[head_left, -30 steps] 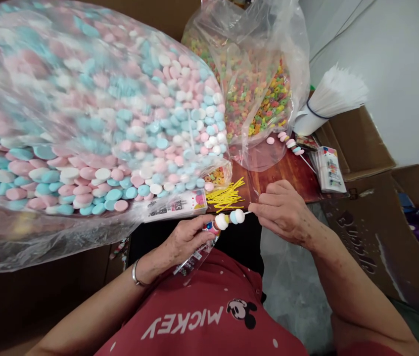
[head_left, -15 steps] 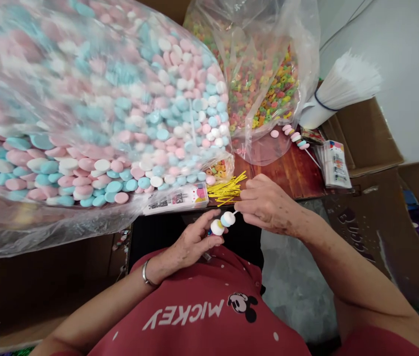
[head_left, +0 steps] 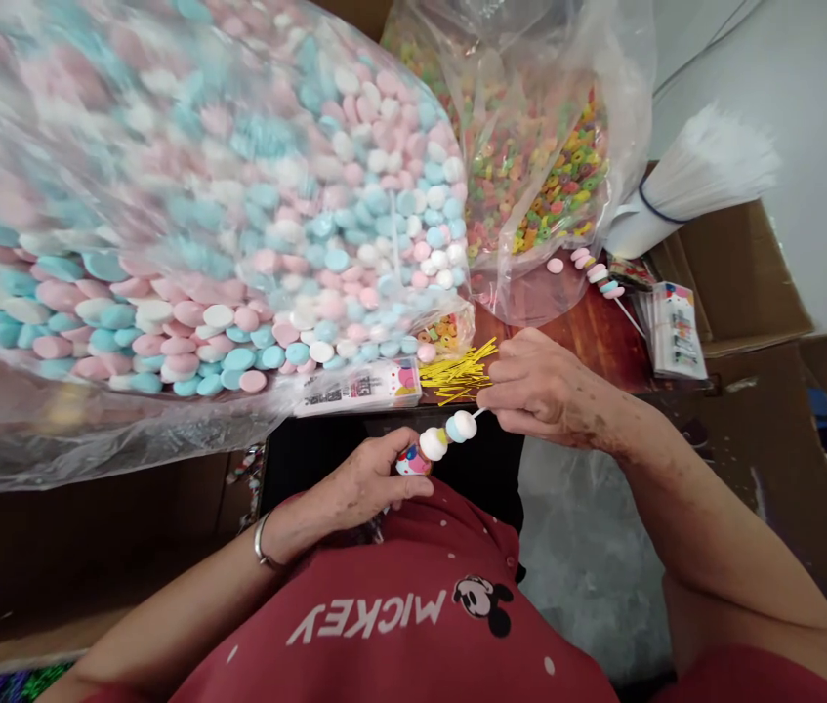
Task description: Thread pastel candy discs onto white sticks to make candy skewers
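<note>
I note one candy stick (head_left: 446,435): a thin white stick threaded with round sweets, of which a white, a pale blue and a white one show. It lies tilted, its upper end pinched in the right hand (head_left: 541,391). Its lower end sits inside a clear printed wrapper (head_left: 411,460), gripped by the left hand (head_left: 363,485).

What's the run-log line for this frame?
left hand: grips printed wrapper | right hand: pinches stick of candy skewer | skewer's lower end meets wrapper | nearby: yellow twist ties, pastel candy bag
</note>
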Tool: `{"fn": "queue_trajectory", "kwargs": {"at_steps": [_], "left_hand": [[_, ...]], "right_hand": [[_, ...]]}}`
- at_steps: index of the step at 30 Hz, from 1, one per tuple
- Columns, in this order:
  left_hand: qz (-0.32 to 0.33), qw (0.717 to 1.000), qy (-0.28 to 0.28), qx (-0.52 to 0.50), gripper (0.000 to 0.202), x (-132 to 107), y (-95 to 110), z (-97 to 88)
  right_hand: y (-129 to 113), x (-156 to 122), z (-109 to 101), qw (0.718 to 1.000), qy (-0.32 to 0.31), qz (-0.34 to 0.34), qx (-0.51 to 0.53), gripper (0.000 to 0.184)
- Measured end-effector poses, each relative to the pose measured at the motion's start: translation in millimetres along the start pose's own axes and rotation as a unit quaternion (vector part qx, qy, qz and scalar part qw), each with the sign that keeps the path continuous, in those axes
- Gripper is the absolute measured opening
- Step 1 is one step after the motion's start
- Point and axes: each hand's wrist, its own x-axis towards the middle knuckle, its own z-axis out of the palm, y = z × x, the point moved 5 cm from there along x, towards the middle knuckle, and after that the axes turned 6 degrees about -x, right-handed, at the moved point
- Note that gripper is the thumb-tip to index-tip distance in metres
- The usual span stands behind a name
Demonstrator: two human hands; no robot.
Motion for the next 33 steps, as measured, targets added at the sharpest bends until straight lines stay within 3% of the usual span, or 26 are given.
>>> {"fn": "queue_trajectory", "kwargs": {"at_steps": [4, 8, 12, 17, 21, 25, 29, 33], "left_hand": [[0.076, 0.984, -0.018, 0.157, 0.028, 10, 23, -9.7], [0.11, 0.974, -0.042, 0.195, 0.026, 16, 40, -11.3], [0.116, 0.98, -0.055, 0.151, 0.029, 21, 48, -7.6], [0.069, 0.996, -0.054, -0.003, 0.043, 29, 35, -6.7], [0.074, 0.995, -0.035, -0.055, 0.056, 34, 35, -10.7], [0.13, 0.989, -0.03, 0.06, 0.047, 34, 47, -13.5], [0.21, 0.954, -0.025, 0.214, 0.037, 35, 50, -9.6], [0.236, 0.954, 0.006, 0.184, 0.047, 36, 45, -6.6]], "right_hand": [[-5, 6, -4, 0.999, -0.025, -0.037, -0.016, 0.023], [0, 4, -19, 1.0, -0.006, -0.017, -0.021, 0.026], [5, 1, -26, 0.999, 0.01, 0.003, -0.032, 0.028], [-4, 4, -14, 0.995, 0.029, -0.01, -0.091, 0.024], [-6, 2, -16, 0.991, 0.068, 0.014, -0.115, 0.027], [-9, -3, -15, 0.997, 0.037, -0.013, -0.065, 0.029], [-12, -2, -1, 0.999, 0.009, -0.02, -0.041, 0.03], [-5, -2, 7, 0.999, 0.014, 0.015, -0.028, 0.024]]}}
